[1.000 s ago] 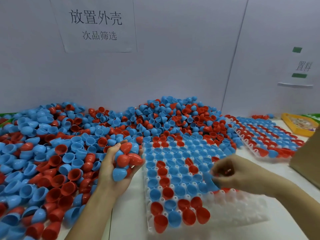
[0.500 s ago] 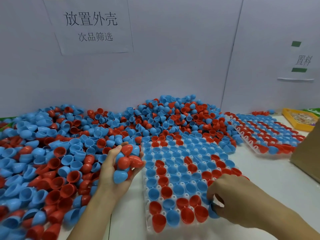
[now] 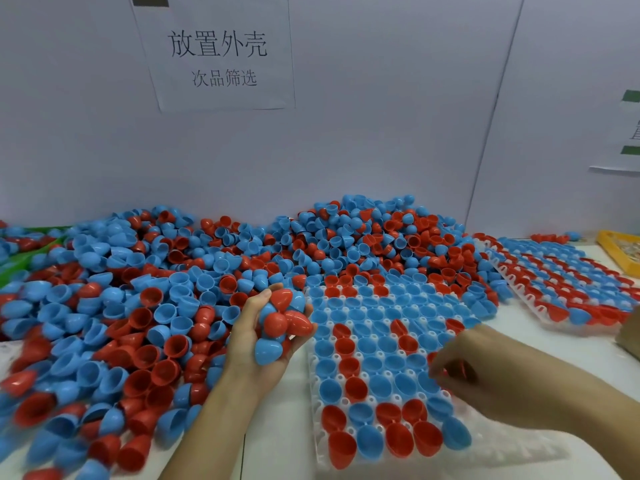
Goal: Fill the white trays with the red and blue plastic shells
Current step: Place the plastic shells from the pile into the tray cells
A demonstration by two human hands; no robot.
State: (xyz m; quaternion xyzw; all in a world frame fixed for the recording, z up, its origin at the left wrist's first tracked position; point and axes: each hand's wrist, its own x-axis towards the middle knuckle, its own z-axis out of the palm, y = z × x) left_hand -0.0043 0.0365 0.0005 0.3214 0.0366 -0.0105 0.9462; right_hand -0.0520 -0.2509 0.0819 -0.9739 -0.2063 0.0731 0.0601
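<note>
Left hand point(image 3: 258, 336) was palm-up near the front-middle of the worktop point(image 3: 561, 351), fingers curled round a handful of shells point(image 3: 282, 323), red and blue mixed, held just off the left edge of the near tray point(image 3: 502, 448). Right hand point(image 3: 471, 372) was over the right side of that tray, fingers curled down at a cell; looked like a red shell pinched at the fingertips, but blur meant I couldn't tell for sure.

Near tray sat at the front-middle of the worktop, most cells filled with shells open side up, mostly blue with red runs. Its front-right corner cells were bare white. Second tray point(image 3: 540, 303) lay toward the right edge, well apart from the hands, filled in red and blue rows.

Loose pile of shells point(image 3: 138, 306) covered the left half of the worktop and ran along the back edge against the wall, spilling onto the far end of the near tray.

Paper sign point(image 3: 221, 53) with printed characters was on the wall. Yellow bin point(image 3: 620, 251) sat at the back-right corner.
</note>
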